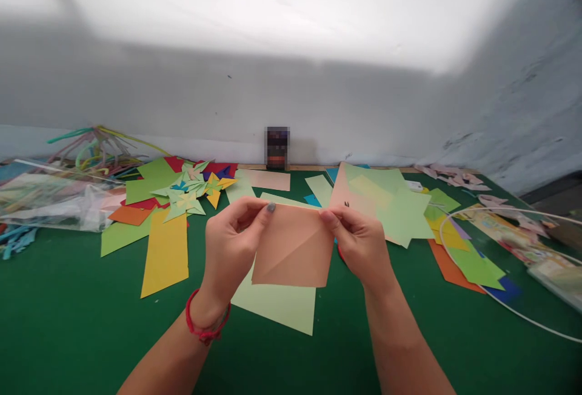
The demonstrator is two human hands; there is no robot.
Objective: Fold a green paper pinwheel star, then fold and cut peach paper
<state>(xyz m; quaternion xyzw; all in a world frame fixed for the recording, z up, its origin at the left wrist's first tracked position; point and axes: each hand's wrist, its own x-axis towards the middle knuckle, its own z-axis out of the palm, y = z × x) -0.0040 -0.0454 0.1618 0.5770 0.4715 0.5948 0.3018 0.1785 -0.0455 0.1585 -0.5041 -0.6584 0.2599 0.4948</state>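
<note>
A salmon-pink sheet of paper [293,249] hangs between my two hands, with a diagonal crease across it. My left hand [236,234] pinches its upper left corner between thumb and fingers. At the upper right corner, my right hand [359,240] has it pinched in the same way. Below and behind it, a pale green sheet [282,310] lies on the green table [254,358]. Something red, mostly hidden, shows beside my right hand.
Left of my hands lie folded paper stars [186,192], a yellow sheet [168,255] and a clear plastic bag [59,201]. Larger pale green sheets [395,195] and a looping white cable [459,286] are on the right. A blurred dark object [277,147] stands against the wall.
</note>
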